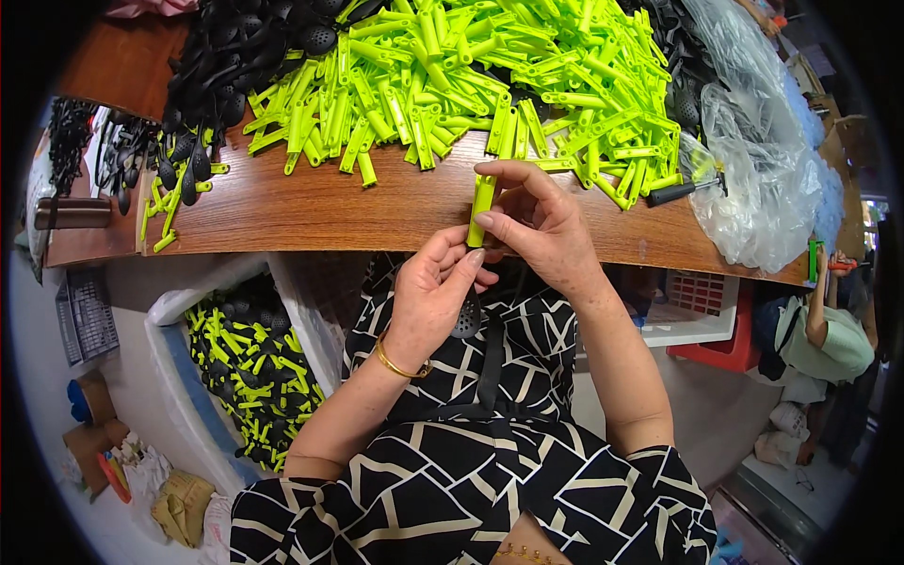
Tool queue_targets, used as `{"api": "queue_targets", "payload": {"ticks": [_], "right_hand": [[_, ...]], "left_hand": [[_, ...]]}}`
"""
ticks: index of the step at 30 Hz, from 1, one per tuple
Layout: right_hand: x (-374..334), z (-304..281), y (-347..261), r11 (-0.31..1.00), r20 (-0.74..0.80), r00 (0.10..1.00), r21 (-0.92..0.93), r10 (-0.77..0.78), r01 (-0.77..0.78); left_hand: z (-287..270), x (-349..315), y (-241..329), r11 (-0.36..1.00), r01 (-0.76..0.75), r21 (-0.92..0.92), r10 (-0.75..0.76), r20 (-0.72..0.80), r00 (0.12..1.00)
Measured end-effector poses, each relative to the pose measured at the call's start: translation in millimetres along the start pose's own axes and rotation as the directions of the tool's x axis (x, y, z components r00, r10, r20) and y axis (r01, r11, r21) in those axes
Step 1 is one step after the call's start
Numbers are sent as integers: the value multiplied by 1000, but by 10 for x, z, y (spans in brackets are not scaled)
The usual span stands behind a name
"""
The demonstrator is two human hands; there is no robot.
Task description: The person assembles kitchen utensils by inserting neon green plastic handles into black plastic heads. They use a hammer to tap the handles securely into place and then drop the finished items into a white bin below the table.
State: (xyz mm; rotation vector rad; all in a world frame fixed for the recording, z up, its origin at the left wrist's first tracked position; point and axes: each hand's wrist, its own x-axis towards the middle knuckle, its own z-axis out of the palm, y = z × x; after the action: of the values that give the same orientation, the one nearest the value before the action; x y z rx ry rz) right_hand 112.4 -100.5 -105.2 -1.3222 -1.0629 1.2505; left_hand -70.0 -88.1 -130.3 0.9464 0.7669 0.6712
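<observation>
Just over the table's near edge, my right hand (pixel 541 226) pinches a bright green plastic handle (pixel 482 200) between thumb and fingers, holding it nearly upright. My left hand (pixel 435 297) is closed at the handle's lower end. Below its fingers hangs the perforated head of a black slotted spoon (pixel 466 318); the spoon's shaft is hidden by the fingers, so how it meets the handle cannot be seen. A large heap of matching green handles (pixel 424 85) lies on the table beyond my hands.
Black slotted spoon parts (pixel 221 66) pile up at the table's far left. A black-gripped tool (pixel 673 193) and clear plastic bags (pixel 753 160) lie on the right. Below left, a lined box (pixel 169 353) contains green-handled black pieces. Another person (pixel 829 330) is at far right.
</observation>
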Motion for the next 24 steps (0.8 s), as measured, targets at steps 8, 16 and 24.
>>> {"api": "queue_targets", "payload": {"ticks": [8, 16, 24], "right_hand": [[-118, 157, 96, 977, -124, 969, -35, -214, 212], [-298, 333, 124, 960, 54, 998, 276, 25, -39], [17, 56, -100, 921, 116, 965, -293, -234, 258]], "left_hand": [[-45, -42, -57, 979, -127, 160, 134, -32, 990], [-225, -237, -4, 793, -302, 529, 357, -3, 934], [-1492, -1006, -309, 834, -180, 522, 389, -324, 862]]}}
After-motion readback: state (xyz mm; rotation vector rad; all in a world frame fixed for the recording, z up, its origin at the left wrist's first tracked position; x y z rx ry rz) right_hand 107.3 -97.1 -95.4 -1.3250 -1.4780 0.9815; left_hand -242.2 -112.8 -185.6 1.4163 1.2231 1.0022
